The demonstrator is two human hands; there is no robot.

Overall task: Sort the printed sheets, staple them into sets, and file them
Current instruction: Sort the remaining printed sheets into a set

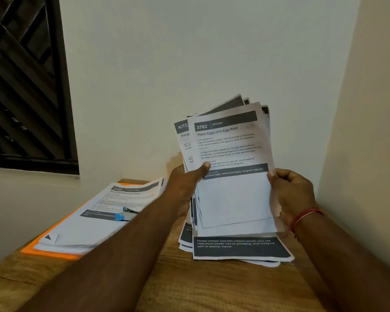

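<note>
Orange flat folder point(52, 253) largely covered by white printed stack point(86, 233), whose small print is blurred; blue stapler point(122, 216) blurred, indistinct; rear pages of fanned white hand-held sheets point(230, 194) mostly concealed

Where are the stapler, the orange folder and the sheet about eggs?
stapler point(122, 216), head view, its blue body.
orange folder point(54, 254), head view, its bare front edge.
egg sheet point(232, 194), head view, its blank lower half.
</note>
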